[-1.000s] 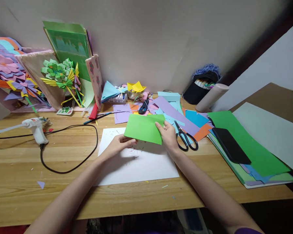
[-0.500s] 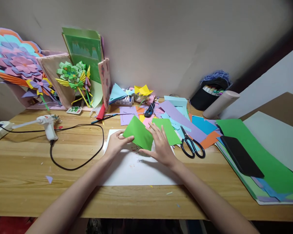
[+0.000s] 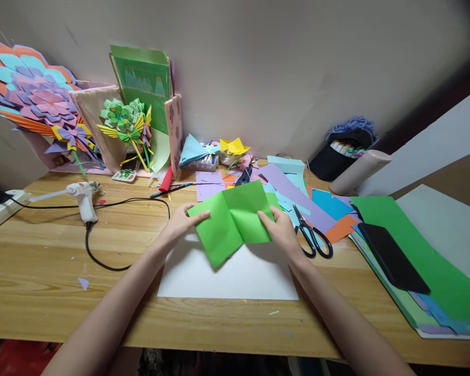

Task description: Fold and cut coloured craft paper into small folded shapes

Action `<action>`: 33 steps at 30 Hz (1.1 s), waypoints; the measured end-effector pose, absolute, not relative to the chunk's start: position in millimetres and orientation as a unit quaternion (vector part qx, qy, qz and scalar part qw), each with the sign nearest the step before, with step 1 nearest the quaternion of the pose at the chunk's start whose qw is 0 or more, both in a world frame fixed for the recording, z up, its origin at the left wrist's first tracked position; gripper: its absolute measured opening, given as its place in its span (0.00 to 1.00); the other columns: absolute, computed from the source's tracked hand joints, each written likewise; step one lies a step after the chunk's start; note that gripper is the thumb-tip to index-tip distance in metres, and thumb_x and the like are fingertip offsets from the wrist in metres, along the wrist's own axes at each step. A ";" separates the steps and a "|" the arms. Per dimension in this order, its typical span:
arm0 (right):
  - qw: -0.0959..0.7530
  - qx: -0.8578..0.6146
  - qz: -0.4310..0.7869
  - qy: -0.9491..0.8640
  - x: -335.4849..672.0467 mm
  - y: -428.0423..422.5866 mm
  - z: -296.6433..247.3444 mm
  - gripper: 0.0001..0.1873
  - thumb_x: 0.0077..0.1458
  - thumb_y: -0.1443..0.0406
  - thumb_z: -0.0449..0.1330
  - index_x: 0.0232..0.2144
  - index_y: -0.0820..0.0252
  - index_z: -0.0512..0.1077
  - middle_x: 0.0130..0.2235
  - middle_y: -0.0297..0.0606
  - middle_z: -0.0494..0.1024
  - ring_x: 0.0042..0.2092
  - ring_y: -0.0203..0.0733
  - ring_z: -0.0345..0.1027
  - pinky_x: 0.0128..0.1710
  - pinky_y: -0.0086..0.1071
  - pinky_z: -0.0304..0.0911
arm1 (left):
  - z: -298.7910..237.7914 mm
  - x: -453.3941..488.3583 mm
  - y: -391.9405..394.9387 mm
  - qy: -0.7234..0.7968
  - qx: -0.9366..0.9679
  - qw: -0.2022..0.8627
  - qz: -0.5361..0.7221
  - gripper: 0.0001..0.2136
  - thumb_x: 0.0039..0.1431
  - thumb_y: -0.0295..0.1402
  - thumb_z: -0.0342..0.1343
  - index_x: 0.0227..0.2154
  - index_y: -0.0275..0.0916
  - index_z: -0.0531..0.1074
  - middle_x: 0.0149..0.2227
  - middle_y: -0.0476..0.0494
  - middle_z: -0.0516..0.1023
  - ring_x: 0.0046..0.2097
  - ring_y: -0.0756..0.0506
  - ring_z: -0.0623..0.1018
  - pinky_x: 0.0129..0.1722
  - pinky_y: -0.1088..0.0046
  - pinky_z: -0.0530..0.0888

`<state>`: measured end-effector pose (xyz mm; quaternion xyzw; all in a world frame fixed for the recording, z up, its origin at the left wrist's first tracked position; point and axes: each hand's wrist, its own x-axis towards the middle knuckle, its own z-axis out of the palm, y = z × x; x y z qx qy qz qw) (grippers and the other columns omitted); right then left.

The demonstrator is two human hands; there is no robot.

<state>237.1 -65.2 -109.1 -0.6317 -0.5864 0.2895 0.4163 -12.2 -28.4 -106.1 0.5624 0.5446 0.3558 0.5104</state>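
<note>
Above the white sheet (image 3: pixel 227 284), the left hand (image 3: pixel 180 222) and right hand (image 3: pixel 282 230) pinched opposite edges of the green paper (image 3: pixel 219 230), just unfolded, so its creases lay exposed.

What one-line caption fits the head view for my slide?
Left hand and right hand hold a creased green paper over a white sheet, scissors lying to the right.

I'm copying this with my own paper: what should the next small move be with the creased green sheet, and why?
Probably lower the green sheet and smooth it on the white paper. The left hand and right hand hold it open, but its halves stand at an angle along a crease, and the white paper lies below.
</note>
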 end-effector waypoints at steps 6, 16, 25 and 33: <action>0.314 -0.626 0.525 -0.484 253.6 -45.8 -129.1 0.17 0.41 0.58 0.62 0.33 0.62 0.67 0.24 0.35 0.74 0.23 0.36 0.66 0.20 0.27 0.56 | -114.8 -36.5 -13.8 0.526 0.707 0.417 0.224 0.21 0.34 0.44 0.63 0.33 0.38 0.74 0.38 0.42 0.76 0.41 0.40 0.73 0.40 0.69 0.68; 0.407 -0.611 0.389 -0.557 242.4 -40.6 -142.4 0.18 0.46 0.58 0.57 0.39 0.60 0.63 0.23 0.29 0.71 0.25 0.36 0.63 0.25 0.28 0.57 | -119.7 8.3 -44.8 0.430 0.887 0.062 0.157 0.16 0.54 0.27 0.44 0.45 0.42 0.66 0.46 0.42 0.68 0.47 0.44 0.68 0.44 0.67 0.67; 0.363 -0.636 0.343 -0.589 245.6 -37.8 -145.9 0.13 0.47 0.60 0.55 0.36 0.59 0.63 0.15 0.22 0.59 0.17 0.32 0.49 0.19 0.26 0.46 | -137.3 24.4 -51.0 0.426 0.903 0.009 0.056 0.20 0.57 0.24 0.39 0.54 0.34 0.57 0.45 0.39 0.67 0.44 0.43 0.67 0.36 0.69 0.70; 0.367 -0.666 0.354 -0.545 249.0 -52.0 -137.5 0.15 0.46 0.61 0.57 0.38 0.60 0.63 0.16 0.24 0.65 0.16 0.32 0.53 0.18 0.26 0.50 | -135.1 26.9 -52.6 0.426 0.904 -0.011 0.043 0.21 0.56 0.23 0.39 0.54 0.31 0.57 0.45 0.38 0.68 0.45 0.42 0.66 0.35 0.68 0.70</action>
